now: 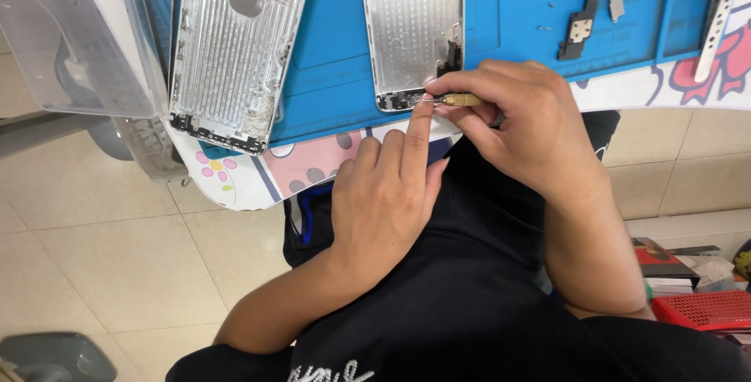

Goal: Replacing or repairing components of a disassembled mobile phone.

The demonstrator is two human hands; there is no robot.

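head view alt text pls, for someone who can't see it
Seen from above, a person's right hand holds a small brass-handled tool to the bottom edge of a bare metal phone housing on a blue work mat, while the left hand steadies it with one fingertip. A second housing lies to the left.
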